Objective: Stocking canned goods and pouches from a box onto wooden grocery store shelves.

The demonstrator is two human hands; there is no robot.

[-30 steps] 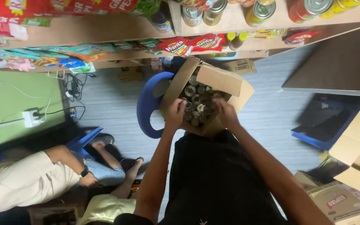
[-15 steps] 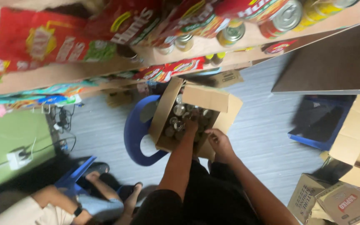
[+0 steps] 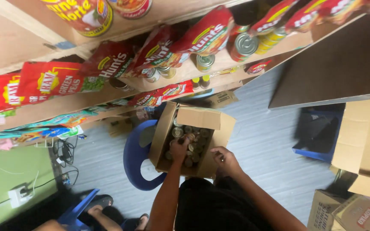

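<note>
An open cardboard box (image 3: 219,120) full of several tin cans (image 3: 195,141) sits on a blue plastic stool (image 3: 133,164) in front of me. My left hand (image 3: 179,148) reaches down into the box, its fingers closed around the top of one can. At the box's near right corner, my right hand (image 3: 226,160) has its fingers curled over the rim. My dark shirt fills the bottom of the view.
Wooden shelves (image 3: 65,105) above the box carry red pouches (image 3: 50,81) and tins (image 3: 245,45). A blue crate (image 3: 317,137) and stacked cardboard boxes (image 3: 367,145) stand at the right. Another person's foot (image 3: 101,205) is at the lower left, beside a wall socket (image 3: 18,194).
My head has tilted up, bringing more of the shelves into view. My right hand has come out of the box to its near rim, while my left hand stays among the cans.
</note>
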